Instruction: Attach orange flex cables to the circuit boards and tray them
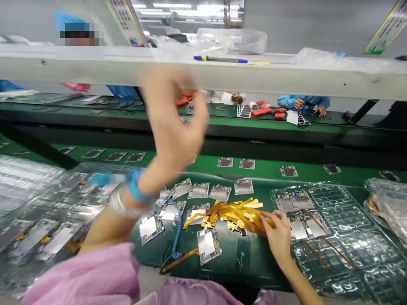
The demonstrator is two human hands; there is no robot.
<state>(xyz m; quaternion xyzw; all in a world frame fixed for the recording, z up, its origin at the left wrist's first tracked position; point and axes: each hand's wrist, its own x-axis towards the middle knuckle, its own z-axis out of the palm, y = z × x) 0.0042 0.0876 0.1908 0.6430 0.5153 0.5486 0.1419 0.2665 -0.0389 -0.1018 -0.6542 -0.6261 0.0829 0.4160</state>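
My left hand [174, 123] is raised in front of the white shelf edge, smeared by motion; its fingers curve toward the thumb, and whether anything is between them I cannot make out. On that wrist are a blue band [136, 186] and a coiled blue cord [178, 226]. My right hand [279, 235] pinches the right end of a pile of golden flex cables [233, 214] on the green mat. Just below the pile lies a circuit board [208, 245] with a silver shield and one flex cable [179, 260] at its left. Several more boards [199, 190] sit behind and left.
Clear plastic trays holding boards flank the mat, one at left [41, 237] and one at right [346, 237]. Boards lie along a green conveyor belt [267, 169]. A pen [220, 59] rests on the overhead shelf [286, 76]. Co-workers' hands [299, 103] show across the line.
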